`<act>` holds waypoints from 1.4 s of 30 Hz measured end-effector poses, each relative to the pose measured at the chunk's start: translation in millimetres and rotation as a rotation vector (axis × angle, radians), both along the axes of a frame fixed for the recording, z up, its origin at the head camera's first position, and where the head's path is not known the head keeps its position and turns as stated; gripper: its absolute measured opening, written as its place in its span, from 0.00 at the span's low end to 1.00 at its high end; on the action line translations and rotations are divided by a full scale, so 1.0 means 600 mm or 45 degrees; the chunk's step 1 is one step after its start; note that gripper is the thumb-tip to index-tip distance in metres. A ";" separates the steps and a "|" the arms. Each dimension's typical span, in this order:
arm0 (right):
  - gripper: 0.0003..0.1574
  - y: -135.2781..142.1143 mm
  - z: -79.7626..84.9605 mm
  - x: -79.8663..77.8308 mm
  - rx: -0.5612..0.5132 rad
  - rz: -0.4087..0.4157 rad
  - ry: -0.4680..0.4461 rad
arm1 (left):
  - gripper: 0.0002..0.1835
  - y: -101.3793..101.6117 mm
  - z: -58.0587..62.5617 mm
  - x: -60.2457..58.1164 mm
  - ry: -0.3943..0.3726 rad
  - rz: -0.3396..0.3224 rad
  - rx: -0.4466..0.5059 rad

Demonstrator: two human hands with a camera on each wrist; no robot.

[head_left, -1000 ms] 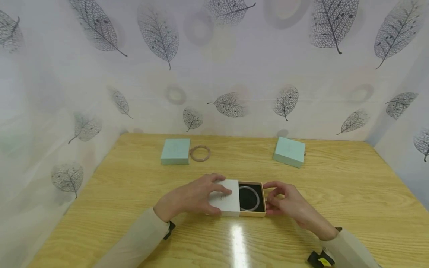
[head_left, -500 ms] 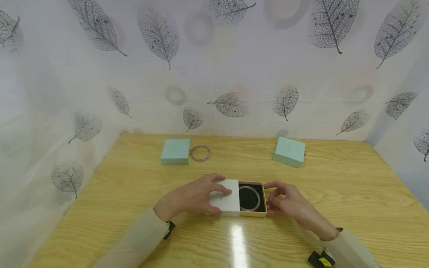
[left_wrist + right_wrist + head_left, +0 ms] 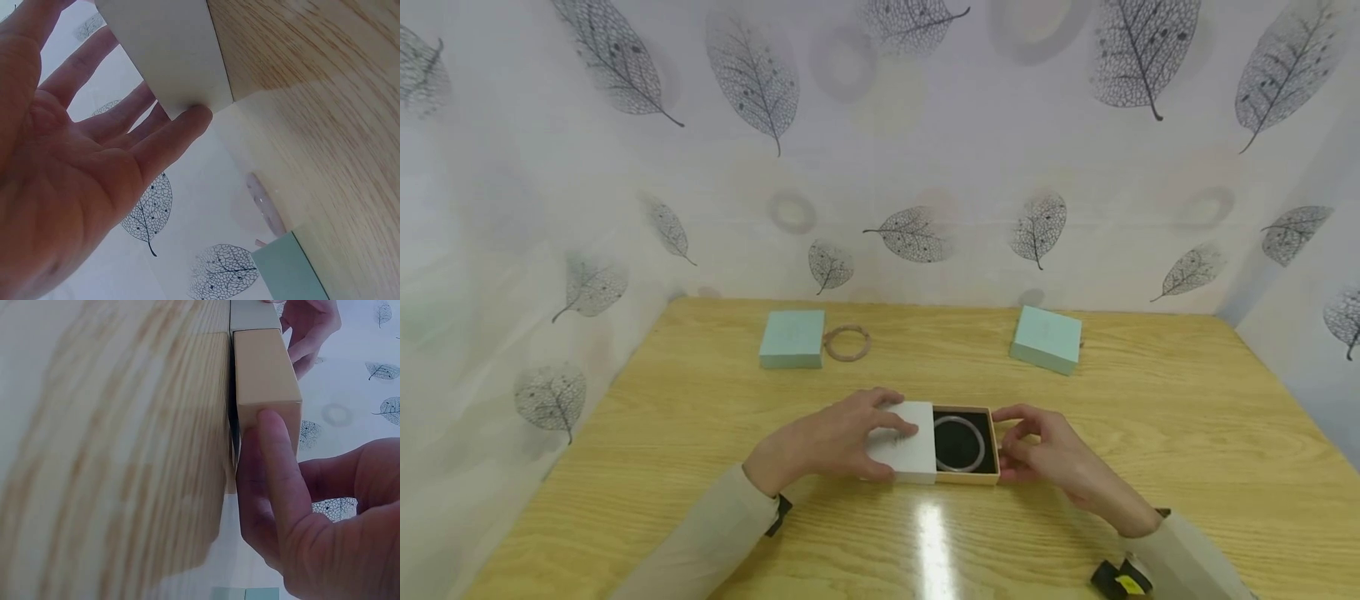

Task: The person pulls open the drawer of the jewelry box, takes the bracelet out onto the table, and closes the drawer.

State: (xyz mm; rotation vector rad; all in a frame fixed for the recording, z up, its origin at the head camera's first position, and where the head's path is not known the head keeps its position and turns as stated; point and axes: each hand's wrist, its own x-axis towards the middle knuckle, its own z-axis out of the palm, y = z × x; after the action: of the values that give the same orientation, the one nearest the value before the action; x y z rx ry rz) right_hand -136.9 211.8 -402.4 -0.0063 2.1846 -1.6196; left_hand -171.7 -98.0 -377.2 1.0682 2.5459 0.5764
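In the head view a slide-out box lies in the middle of the table. Its white sleeve [image 3: 904, 443] is gripped by my left hand [image 3: 835, 437], thumb on the near side and fingers across the top and far side. The orange-edged inner drawer [image 3: 967, 478] sticks out to the right, its black lining bearing a pale bangle [image 3: 981, 450], partly hidden by the sleeve. At the drawer's right end is my right hand [image 3: 1048, 454], fingers curled at it. In the right wrist view a fingertip presses the drawer's end face [image 3: 269, 406]; any pull tab is hidden.
Toward the back of the wooden table [image 3: 700, 417] stands a mint-green box [image 3: 793, 339] with a pinkish bangle [image 3: 847, 343] beside it. A second mint-green box [image 3: 1047, 339] sits further right, slightly turned. A leaf-patterned curtain [image 3: 880, 167] hangs behind and along the sides.
The inner drawer has slid slightly further right out of the sleeve, my right hand moving with it. More of the bangle shows. My left hand and the sleeve stay almost in place.
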 end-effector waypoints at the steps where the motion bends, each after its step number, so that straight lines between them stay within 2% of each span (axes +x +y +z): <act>1: 0.27 0.000 0.000 0.000 0.002 0.000 -0.001 | 0.30 0.000 -0.001 0.000 -0.006 0.001 0.000; 14: 0.27 0.009 -0.002 0.002 -0.002 0.013 -0.004 | 0.30 0.001 -0.002 0.000 -0.053 0.028 -0.013; 38: 0.28 0.025 -0.006 0.003 0.042 -0.005 -0.011 | 0.30 0.001 0.001 0.001 -0.065 0.046 -0.019; 42: 0.28 0.025 0.001 0.002 0.087 0.006 0.053 | 0.30 0.001 0.001 0.002 -0.068 0.049 -0.017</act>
State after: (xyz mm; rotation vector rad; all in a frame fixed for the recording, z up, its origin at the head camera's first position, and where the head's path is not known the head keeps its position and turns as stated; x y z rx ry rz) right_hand -135.4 226.8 -402.1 -0.0253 2.2685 -1.5549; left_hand -170.6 -97.5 -376.3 0.9876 2.5259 0.5889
